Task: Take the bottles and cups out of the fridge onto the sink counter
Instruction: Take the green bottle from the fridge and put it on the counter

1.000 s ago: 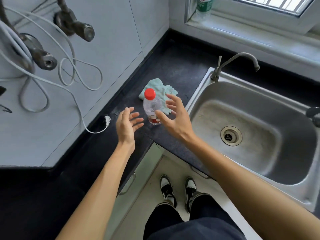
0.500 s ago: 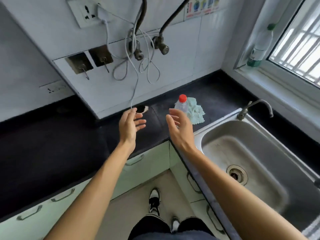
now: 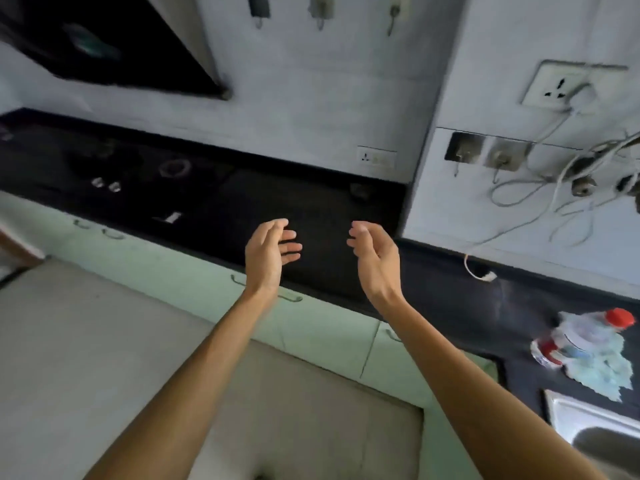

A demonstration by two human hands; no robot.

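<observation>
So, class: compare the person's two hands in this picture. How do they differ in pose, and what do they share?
The left hand has its fingers stretched out toward the right, while the right hand has its fingers curled inward. The left hand sits over the edge of the black counter; the right hand sits nearer the white wall corner. Both are open, hold nothing, with palms facing each other. The red-capped bottle stands apart on the counter.

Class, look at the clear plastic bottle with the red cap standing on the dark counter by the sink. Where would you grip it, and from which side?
Grip the clear plastic bottle with the red cap around its body, between cap and red label band. It stands upright on the pale green cloth, so come in level from the open counter side, probably with the empty right hand, the nearer one.
</observation>
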